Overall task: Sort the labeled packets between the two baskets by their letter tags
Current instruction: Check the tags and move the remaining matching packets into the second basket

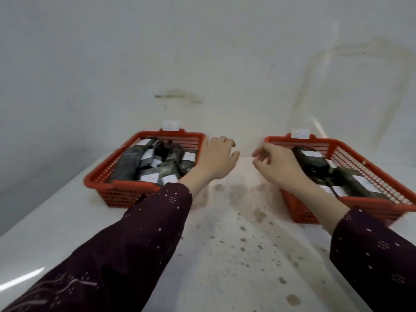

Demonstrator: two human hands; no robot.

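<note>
From my remote seat the biggest thing is the pale, stained wall (202, 52), and below it the white speckled worktop (225, 255) running toward me. Two red mesh baskets sit well apart at its far end: the left basket (126, 195) and the right basket (369, 202), each with a small paper tag (171, 125) clipped to its back rim. I cannot read the letters.

The packets are all inside the baskets and none lie on the worktop. The left basket holds a heap of them (128, 163), and the right basket holds fewer (313, 163). They are dark wrapped bundles, and most carry a white label (148, 177).

My left hand (217, 158) hovers just beside the left basket's near corner, fingers loosely spread and holding nothing. My right hand (274, 163) hangs at the right basket's inner edge with fingers loosely curled, and it looks empty too.

I judge the packets light and soft – the wrap looks crinkly and a bit slick, so it may slide under a loose grip. I would take one round its middle, thumb against fingers, and keep the label facing up so I can read it first.
</note>
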